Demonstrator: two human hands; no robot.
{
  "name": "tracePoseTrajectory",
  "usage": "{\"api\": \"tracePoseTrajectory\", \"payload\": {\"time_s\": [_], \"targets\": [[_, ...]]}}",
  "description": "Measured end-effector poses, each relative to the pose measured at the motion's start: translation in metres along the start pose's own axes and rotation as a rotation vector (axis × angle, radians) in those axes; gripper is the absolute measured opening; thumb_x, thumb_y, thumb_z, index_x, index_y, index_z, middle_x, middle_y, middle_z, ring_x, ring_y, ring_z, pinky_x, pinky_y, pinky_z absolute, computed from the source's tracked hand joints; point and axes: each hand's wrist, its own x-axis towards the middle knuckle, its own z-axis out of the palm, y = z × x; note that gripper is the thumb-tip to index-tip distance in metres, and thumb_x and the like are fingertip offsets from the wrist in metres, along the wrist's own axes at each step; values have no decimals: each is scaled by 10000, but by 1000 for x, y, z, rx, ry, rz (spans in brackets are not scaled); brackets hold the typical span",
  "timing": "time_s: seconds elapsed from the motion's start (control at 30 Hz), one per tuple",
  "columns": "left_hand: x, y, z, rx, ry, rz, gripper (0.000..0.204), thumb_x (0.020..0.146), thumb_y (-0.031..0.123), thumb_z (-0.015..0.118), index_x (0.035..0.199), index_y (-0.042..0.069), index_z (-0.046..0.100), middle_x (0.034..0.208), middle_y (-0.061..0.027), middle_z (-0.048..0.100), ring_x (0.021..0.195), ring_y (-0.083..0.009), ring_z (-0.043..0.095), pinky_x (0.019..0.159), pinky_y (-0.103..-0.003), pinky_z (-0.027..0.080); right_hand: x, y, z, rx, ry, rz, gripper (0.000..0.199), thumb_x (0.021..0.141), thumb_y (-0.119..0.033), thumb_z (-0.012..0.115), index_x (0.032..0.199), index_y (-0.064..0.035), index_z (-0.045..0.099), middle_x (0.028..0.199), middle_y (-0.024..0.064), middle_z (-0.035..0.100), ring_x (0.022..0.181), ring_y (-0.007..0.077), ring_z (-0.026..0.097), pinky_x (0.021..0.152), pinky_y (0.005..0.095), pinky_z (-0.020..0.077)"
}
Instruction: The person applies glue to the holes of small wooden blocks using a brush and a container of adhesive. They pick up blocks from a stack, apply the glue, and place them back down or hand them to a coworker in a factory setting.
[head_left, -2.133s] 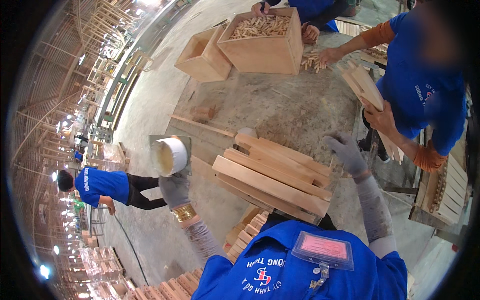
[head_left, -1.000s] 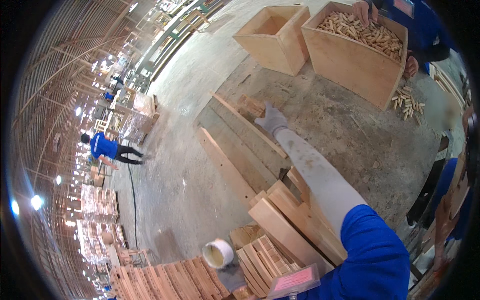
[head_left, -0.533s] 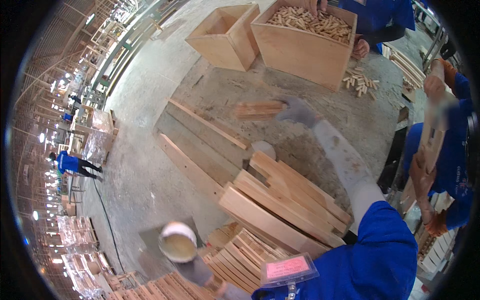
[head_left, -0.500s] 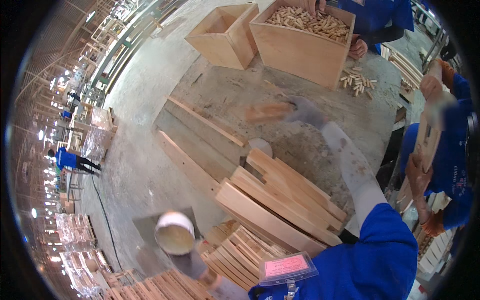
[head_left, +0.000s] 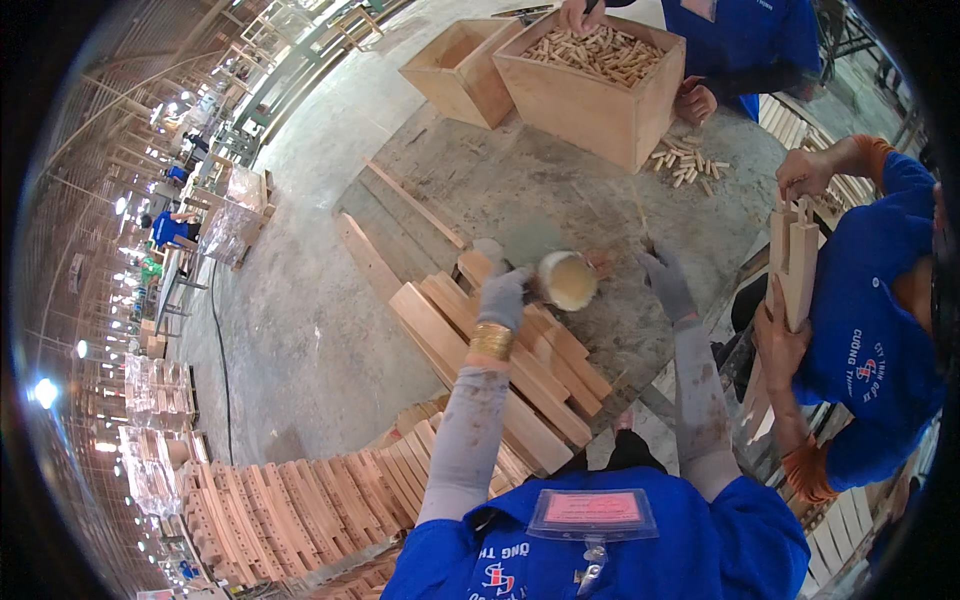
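Observation:
My left hand [head_left: 503,298], in a grey glove, is closed at the left side of a white cup [head_left: 568,282] of pale yellow liquid. The cup is tilted so its mouth faces me, above the worktable [head_left: 455,165]. To its right, my gloved right hand [head_left: 670,285] pinches a thin stick [head_left: 643,218] that points away from me; its far end is too faint to make out. Behind the cup shows part of a reddish-brown wooden piece [head_left: 601,262], mostly hidden. Long planed wooden pieces [head_left: 500,372] lie stacked below my left hand.
A wooden box [head_left: 585,105] full of dowels stands at the far side, beside another wooden box [head_left: 450,95]. Loose dowels [head_left: 690,163] lie near it. A co-worker [head_left: 860,290] at right holds a slotted wooden piece [head_left: 795,255]; another person [head_left: 745,45] stands behind the dowels. Slats [head_left: 290,510] are stacked lower left.
My left hand has brought the cup from the lower left to over the table. My right hand has moved nearer me, and the blurred wooden piece is out of it. The view has shifted.

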Motion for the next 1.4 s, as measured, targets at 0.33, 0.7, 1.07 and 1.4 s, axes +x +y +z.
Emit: {"api": "tracePoseTrajectory", "payload": {"time_s": [0.33, 0.7, 1.07, 1.4], "targets": [[12, -60, 41, 1214, 463, 282, 351, 729, 116, 633, 1048, 7, 537, 960, -210, 604, 870, -338, 600, 750, -392, 488, -113, -22, -23, -114, 67, -277, 427, 857, -132, 518, 1274, -47, 473, 877, 82, 587, 769, 168, 561, 697, 309, 463], [-132, 27, -79, 840, 904, 236, 599, 743, 358, 660, 1157, -35, 478, 969, -225, 597, 891, -343, 591, 780, -401, 469, -135, -68, 47, 67, -265, -451, 275, 837, 23, 543, 1111, -2, 537, 1014, 90, 611, 971, 212, 593, 841, 350, 489], [-122, 15, -90, 644, 745, 297, 562, 664, 290, 687, 1083, -49, 525, 927, -184, 641, 813, -304, 636, 721, -391, 499, -73, -57, 228, -553, -347, -641, 474, 752, -332, 676, 1112, -92, 482, 889, 170, 622, 830, 332, 610, 690, 419, 485], [-170, -6, -125, -419, 435, 407, 621, 792, 344, 679, 1249, -7, 447, 1125, -118, 572, 968, -207, 591, 815, -313, 503, -76, -73, 233, -477, -355, -407, 491, 732, -309, 722, 1117, -69, 534, 990, 147, 643, 908, 254, 625, 779, 342, 484]]}}
